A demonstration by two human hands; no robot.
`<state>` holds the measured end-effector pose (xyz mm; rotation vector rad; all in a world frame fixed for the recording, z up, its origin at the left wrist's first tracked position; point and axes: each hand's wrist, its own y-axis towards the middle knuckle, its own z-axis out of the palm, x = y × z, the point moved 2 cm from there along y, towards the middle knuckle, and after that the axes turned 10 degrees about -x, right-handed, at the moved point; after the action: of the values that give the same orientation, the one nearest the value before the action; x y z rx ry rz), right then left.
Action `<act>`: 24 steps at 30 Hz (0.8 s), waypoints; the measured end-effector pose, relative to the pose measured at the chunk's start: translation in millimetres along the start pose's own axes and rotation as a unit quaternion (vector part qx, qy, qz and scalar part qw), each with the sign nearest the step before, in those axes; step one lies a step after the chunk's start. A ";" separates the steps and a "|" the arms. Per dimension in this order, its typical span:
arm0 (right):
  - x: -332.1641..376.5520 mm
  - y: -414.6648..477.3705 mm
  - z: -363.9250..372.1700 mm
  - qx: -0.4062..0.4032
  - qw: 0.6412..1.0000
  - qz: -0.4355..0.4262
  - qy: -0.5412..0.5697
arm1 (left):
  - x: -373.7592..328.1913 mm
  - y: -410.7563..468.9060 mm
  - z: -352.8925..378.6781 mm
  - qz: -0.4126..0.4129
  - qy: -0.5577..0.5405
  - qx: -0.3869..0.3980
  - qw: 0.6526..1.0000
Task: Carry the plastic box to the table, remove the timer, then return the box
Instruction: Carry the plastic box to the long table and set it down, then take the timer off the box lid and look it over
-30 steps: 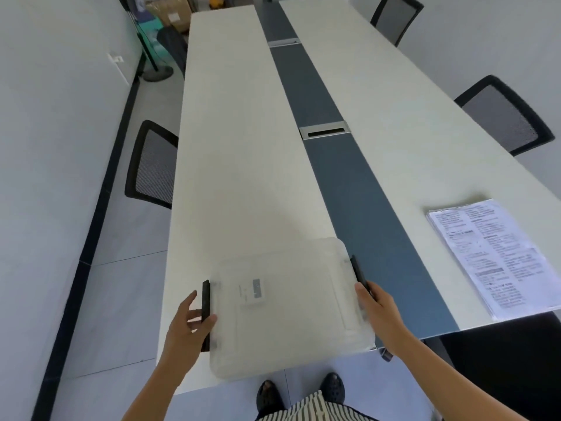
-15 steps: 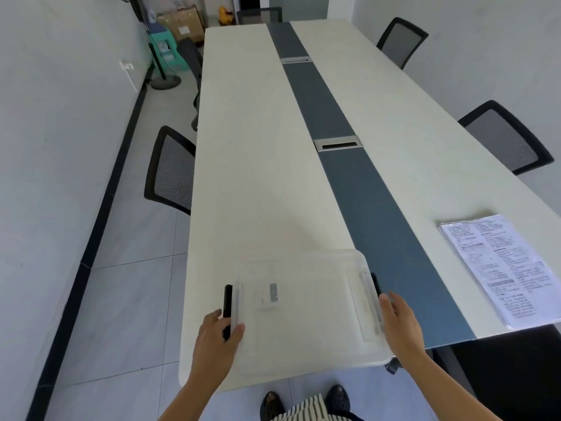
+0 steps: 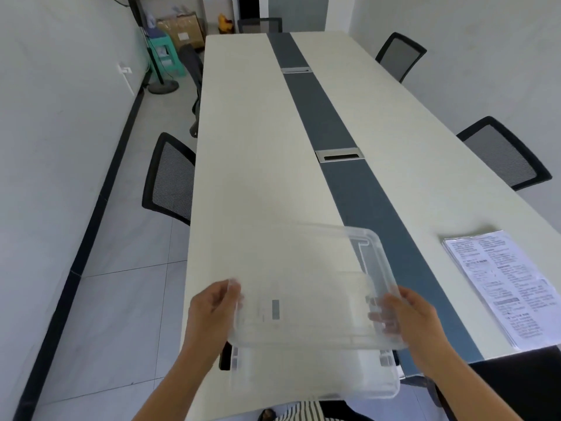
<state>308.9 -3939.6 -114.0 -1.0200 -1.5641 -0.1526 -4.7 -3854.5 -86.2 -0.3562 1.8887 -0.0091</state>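
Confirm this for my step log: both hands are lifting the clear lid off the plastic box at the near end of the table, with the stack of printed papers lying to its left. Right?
Not quite. In the head view both hands (left hand, right hand) do lift the clear lid off the plastic box at the table's near end, but the printed papers lie to its right.

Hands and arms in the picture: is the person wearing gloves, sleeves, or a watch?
No gloves, and I see no watch or rings. The left hand and right hand are both bare, with bare fingers. The forearms are bare too, right down to the bottom of the picture, so no sleeves show. The only clothing in view is a bit of black and white striped cloth at the bottom edge.
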 end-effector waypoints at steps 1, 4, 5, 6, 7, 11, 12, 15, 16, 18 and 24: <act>9.8 10.4 2.9 0.015 0.999 0.017 0.029 | -7.9 7.2 2.0 -0.013 -0.028 -0.004 1.000; 39.8 47.3 19.8 0.046 0.996 0.029 0.072 | -9.7 29.3 9.9 -0.036 -0.072 -0.015 0.997; 46.1 62.5 27.6 0.051 0.995 0.030 0.076 | -6.0 34.0 12.8 -0.036 -0.059 -0.023 0.997; 52.4 76.6 36.7 0.056 0.995 0.033 0.081 | 1.5 38.6 16.3 -0.034 -0.029 -0.031 0.999; 56.6 92.2 46.2 0.058 0.994 0.035 0.081 | 11.1 41.2 20.2 -0.033 0.016 -0.033 0.999; 58.7 152.5 87.4 0.040 0.996 0.057 0.054 | 63.4 32.4 38.3 -0.059 0.221 0.005 0.973; 56.8 164.7 96.5 0.036 0.996 0.064 0.046 | 73.8 26.1 42.5 -0.053 0.255 0.016 0.965; 42.4 197.1 121.2 0.036 0.996 0.084 0.018 | 92.7 8.3 51.2 -0.045 0.288 0.032 0.956; 37.4 204.5 127.8 0.036 0.995 0.089 0.004 | 96.3 5.3 52.3 -0.052 0.285 0.023 0.957; 24.3 220.0 139.4 0.030 0.994 0.097 -0.026 | 99.4 4.5 53.6 -0.054 0.285 0.003 0.957; 4.7 237.6 152.3 0.019 0.968 0.049 -0.245 | 97.5 7.8 58.6 -0.047 0.285 -0.014 0.957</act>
<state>355.3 -3700.4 -256.5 -1.1589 -1.9443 0.2146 18.5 -3861.6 -197.6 -0.4994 2.4422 -0.1649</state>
